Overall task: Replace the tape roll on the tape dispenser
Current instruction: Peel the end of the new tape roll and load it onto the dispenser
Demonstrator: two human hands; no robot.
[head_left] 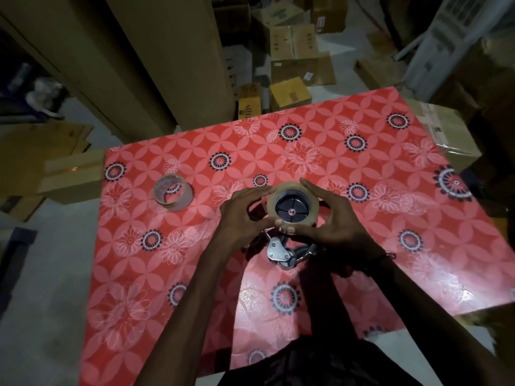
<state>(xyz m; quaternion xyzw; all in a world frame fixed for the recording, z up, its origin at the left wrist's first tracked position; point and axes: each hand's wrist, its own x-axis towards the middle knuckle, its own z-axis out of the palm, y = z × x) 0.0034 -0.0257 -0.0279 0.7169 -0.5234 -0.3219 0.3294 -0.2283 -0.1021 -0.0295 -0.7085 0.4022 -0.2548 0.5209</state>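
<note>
On the red table [348, 218], your left hand [245, 215] and right hand [334, 221] clasp the tape roll [291, 206] on the tape dispenser [281, 254]; likely seating it, next press it home.

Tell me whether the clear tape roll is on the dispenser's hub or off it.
On. The clear tape roll rings the dispenser's black hub, held by the left hand and right hand.

Spare roll [173, 192] on table [362, 218], left of tape dispenser [289, 218]

Prob. warehouse/stockroom: cardboard boxes [289, 96] all over floor, tall cartons [145, 51] behind, dim light.
</note>
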